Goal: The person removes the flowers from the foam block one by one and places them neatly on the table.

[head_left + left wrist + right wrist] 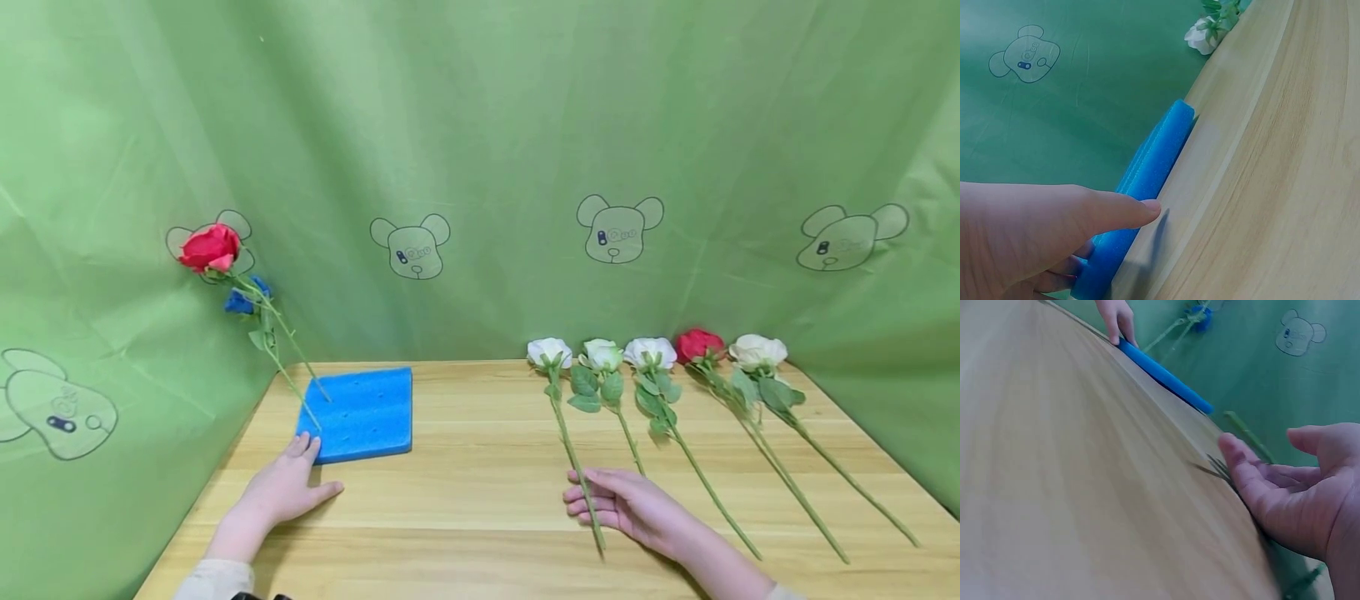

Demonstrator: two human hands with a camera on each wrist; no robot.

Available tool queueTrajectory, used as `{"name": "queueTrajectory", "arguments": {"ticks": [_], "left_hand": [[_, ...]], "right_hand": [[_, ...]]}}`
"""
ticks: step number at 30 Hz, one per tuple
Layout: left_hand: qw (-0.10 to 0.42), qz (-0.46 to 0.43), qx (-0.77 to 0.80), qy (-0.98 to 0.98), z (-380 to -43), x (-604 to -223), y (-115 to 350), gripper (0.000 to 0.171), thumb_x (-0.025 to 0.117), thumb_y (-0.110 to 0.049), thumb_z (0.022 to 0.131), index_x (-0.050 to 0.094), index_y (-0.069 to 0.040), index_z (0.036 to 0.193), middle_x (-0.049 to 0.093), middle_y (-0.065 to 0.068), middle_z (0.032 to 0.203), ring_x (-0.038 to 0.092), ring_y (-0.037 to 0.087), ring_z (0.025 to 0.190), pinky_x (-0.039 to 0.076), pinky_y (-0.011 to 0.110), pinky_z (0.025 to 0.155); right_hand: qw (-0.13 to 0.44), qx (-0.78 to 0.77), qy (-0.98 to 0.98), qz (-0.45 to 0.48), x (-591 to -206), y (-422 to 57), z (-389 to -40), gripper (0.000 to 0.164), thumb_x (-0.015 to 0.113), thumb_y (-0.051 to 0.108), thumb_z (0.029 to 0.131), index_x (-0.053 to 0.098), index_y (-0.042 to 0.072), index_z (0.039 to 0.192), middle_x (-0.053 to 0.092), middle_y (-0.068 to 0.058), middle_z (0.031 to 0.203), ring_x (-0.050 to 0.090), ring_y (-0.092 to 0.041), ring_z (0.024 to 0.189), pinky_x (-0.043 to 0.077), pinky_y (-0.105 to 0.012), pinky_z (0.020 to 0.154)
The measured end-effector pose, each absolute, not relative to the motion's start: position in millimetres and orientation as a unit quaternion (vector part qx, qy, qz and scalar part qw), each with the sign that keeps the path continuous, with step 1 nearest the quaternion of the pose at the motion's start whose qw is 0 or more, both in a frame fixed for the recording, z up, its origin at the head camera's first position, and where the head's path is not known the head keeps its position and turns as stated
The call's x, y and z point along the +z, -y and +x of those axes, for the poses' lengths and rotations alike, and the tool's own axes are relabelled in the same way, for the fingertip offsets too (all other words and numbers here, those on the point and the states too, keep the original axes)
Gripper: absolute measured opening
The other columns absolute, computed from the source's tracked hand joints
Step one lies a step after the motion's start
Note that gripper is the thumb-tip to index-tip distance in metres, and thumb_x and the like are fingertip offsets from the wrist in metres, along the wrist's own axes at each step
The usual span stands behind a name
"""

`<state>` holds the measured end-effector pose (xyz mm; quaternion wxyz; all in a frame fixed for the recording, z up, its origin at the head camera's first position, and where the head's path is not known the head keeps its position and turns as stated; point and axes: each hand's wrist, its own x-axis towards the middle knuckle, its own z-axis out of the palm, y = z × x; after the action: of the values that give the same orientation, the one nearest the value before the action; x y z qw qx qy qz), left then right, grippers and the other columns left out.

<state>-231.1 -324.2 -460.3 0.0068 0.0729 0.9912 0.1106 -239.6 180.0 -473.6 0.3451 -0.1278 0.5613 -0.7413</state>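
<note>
My left hand (279, 490) rests its fingertips on the near left corner of a blue foam block (375, 421), thumb spread to the side. A red artificial rose (211, 248) and a blue rose (242, 298) stand in the foam, both leaning left. On the right, my right hand (637, 508) lies palm sideways at the stem of the leftmost white rose (550, 353). That stem crosses in front of its loosely extended fingers. In the right wrist view, the thumb stands apart from the green stem (1247, 435).
Right of that white rose lie a pale green-white rose (602, 355), another white rose (650, 353), a red rose (701, 345) and a cream rose (757, 353), blooms toward the back. A green curtain (480, 125) borders the wooden table (472, 500).
</note>
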Motion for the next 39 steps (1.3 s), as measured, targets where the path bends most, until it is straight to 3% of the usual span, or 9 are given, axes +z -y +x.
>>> {"name": "queueTrajectory", "arguments": {"ticks": [8, 14, 20, 30, 39], "left_hand": [[0.012, 0.071, 0.113, -0.991, -231.8, -462.4, 325.9, 0.094, 0.064, -0.059, 0.085, 0.039, 0.010, 0.143, 0.030, 0.035, 0.151, 0.032, 0.050, 0.140, 0.038, 0.061, 0.108], [0.009, 0.071, 0.110, -0.991, -230.4, -459.2, 327.8, 0.093, 0.066, -0.058, 0.084, 0.040, 0.011, 0.142, 0.031, 0.036, 0.150, 0.033, 0.051, 0.139, 0.039, 0.061, 0.107], [0.001, 0.073, 0.111, -0.991, -232.5, -462.7, 327.9, 0.091, 0.066, -0.056, 0.085, 0.040, 0.010, 0.142, 0.032, 0.035, 0.150, 0.034, 0.049, 0.139, 0.037, 0.060, 0.110], [0.004, 0.069, 0.115, -0.991, -234.1, -463.7, 327.0, 0.092, 0.066, -0.056, 0.085, 0.040, 0.010, 0.143, 0.030, 0.033, 0.152, 0.033, 0.048, 0.141, 0.037, 0.060, 0.110], [0.009, 0.067, 0.117, -0.991, -232.7, -462.7, 327.7, 0.091, 0.066, -0.055, 0.085, 0.039, 0.010, 0.143, 0.030, 0.034, 0.152, 0.032, 0.048, 0.141, 0.037, 0.060, 0.110]], "right_hand": [[0.312, -0.671, -0.663, -0.115, -466.0, -185.5, -241.4, 0.072, 0.044, 0.029, 0.105, 0.013, -0.023, 0.144, 0.063, -0.020, 0.127, 0.068, -0.020, 0.107, 0.056, -0.028, 0.093], [0.272, -0.599, -0.745, -0.111, -453.3, -180.6, -238.8, 0.073, 0.045, 0.036, 0.103, 0.023, -0.022, 0.142, 0.061, -0.025, 0.126, 0.067, -0.022, 0.102, 0.059, -0.031, 0.088], [0.233, -0.544, -0.793, -0.143, -444.0, -179.7, -238.1, 0.068, 0.048, 0.031, 0.102, 0.027, -0.020, 0.142, 0.060, -0.031, 0.125, 0.066, -0.028, 0.103, 0.059, -0.034, 0.085], [0.186, -0.482, -0.835, -0.189, -423.9, -167.9, -241.1, 0.059, 0.050, 0.031, 0.102, 0.038, -0.008, 0.144, 0.061, -0.029, 0.125, 0.066, -0.032, 0.104, 0.057, -0.039, 0.088], [0.145, -0.457, -0.846, -0.233, -406.1, -138.8, -256.5, 0.051, 0.050, 0.034, 0.101, 0.048, -0.001, 0.140, 0.056, -0.024, 0.137, 0.059, -0.037, 0.121, 0.054, -0.043, 0.098]]}}
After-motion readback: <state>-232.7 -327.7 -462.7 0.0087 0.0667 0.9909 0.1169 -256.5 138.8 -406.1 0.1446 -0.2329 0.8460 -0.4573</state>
